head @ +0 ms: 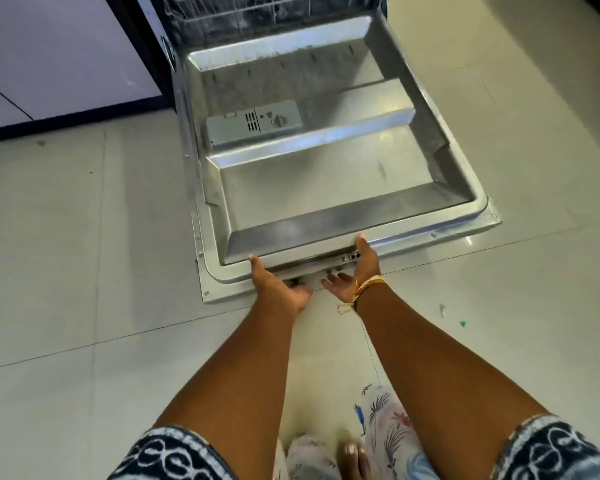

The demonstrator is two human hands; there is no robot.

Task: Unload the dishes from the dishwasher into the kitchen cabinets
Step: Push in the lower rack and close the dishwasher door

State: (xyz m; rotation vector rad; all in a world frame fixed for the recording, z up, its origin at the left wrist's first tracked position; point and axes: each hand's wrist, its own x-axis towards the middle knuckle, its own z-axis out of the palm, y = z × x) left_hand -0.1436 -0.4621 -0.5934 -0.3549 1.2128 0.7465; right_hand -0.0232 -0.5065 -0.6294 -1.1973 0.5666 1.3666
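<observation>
Dishwasher door (pixel 326 140) lies fully lowered, roughly level above the tiled floor (pixel 66 237), with its steel inner face upward. The detergent compartment (pixel 253 123) sits on the left half of that face. At the top of the view, the lower rack (pixel 222 12) is pushed inside the tub; only part of its wire front shows, and no dishes can be made out there. A pale cabinet front (pixel 49 57) stands to the left of the machine.

Both hands sit at the door's near edge. The left hand (pixel 278 289) has its thumb on the top rim and its fingers curled beneath the edge. The right hand (pixel 355 275), with a thread band (pixel 366 287) at the wrist, rests its thumb on the rim while its fingers spread loosely under the edge, palm upward. Neither hand carries a dish.

Step in hand, judged from this position: handling the door by its edge, either settling it down or starting to lift it. Which one cannot be told.

Recommended practice:
1. Keep both hands evenly spaced about the centre of the edge so the door does not twist on its hinges.
2. Keep fingers clear of the latch parts under the rim.
3. Move the door slowly; do not let it drop.
4. Confirm the rack is fully seated inside before any lift.
5. Keep the feet back from the door's swing.
</observation>
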